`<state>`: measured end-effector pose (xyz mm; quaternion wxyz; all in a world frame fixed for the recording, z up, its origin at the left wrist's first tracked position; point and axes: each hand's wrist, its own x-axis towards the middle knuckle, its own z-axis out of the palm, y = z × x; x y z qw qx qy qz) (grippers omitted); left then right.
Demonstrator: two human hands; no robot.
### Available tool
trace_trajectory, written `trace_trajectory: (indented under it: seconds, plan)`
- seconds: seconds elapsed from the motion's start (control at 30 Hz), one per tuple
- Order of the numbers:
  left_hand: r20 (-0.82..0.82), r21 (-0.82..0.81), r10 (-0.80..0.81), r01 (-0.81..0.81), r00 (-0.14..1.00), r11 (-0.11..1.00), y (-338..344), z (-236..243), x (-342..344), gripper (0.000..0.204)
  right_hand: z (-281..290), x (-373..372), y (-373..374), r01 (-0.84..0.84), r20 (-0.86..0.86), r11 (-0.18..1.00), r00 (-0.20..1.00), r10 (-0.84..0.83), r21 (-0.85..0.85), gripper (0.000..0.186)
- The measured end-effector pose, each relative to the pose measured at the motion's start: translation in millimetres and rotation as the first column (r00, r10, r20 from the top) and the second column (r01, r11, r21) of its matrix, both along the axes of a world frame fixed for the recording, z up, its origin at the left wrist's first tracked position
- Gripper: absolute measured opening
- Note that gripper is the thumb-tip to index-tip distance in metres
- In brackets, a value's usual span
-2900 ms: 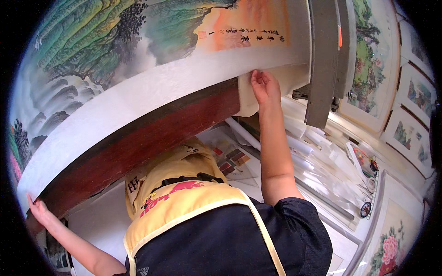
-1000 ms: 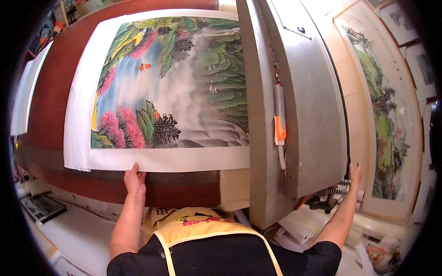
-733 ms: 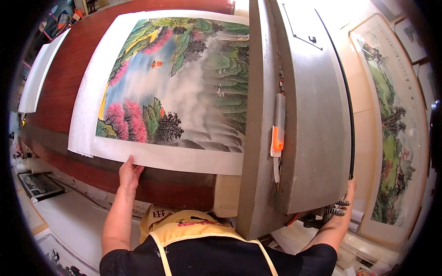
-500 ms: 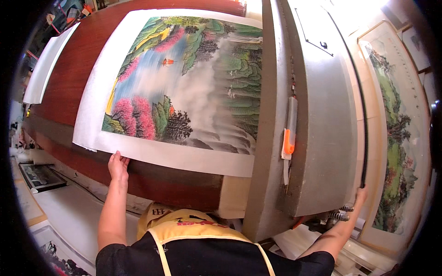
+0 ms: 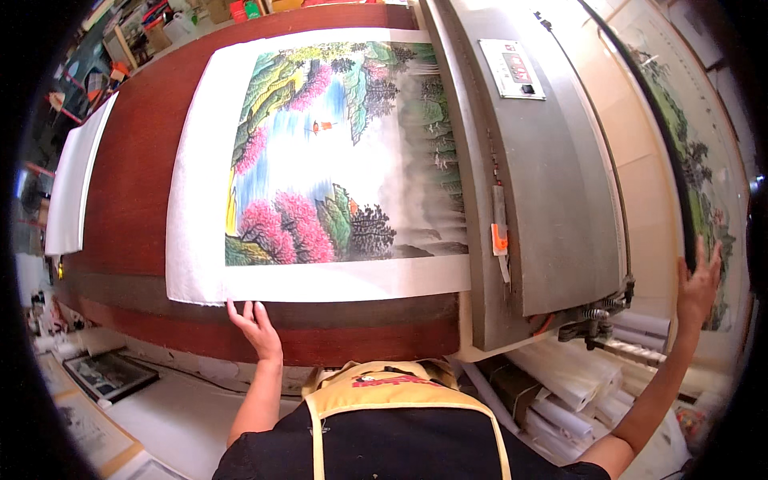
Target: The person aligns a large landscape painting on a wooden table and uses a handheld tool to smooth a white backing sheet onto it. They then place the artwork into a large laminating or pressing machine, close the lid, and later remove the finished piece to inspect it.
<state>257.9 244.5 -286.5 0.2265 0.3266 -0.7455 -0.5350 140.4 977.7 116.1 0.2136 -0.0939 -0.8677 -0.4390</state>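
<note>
One long dark red wooden table [image 5: 128, 200] spans the left and middle of the workshop, with one large grey metal press [image 5: 560, 216] at its right. One colourful landscape painting on white paper [image 5: 340, 280] lies flat on the table, its right end running in at the press. One left hand [image 5: 258, 330] is at the paper's near edge, close to the near left corner, fingers parted; whether they pinch it, I cannot tell. One right hand [image 5: 698, 292], slightly blurred, stands with fingers spread and straight, beside the near end of one long black bar handle [image 5: 658, 104]; contact is unclear. One orange-and-grey utility knife [image 5: 500, 238] sits along the press's left side. Several white paper rolls [image 5: 566, 376], overlapping too much to count, lie near right, below the press.
</note>
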Motion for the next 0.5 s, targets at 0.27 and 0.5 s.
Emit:
trace_trajectory:
  seconds: [0.27, 0.5]
  plan:
    - [0.532, -0.650, -0.104, 0.484, 0.840, 0.586, -30.3, -14.1, 20.5, 0.074, -69.1, 8.0, -205.8, 0.110, 0.235, 0.867, 0.972, 0.008, -0.485, 0.079]
    - [0.445, -0.674, -0.085, 0.396, 0.891, 0.623, -32.6, -18.2, 18.8, 0.076, -215.1, 24.7, -288.9, -0.045, 0.036, 0.573, 0.991, 0.129, -0.819, 0.091]
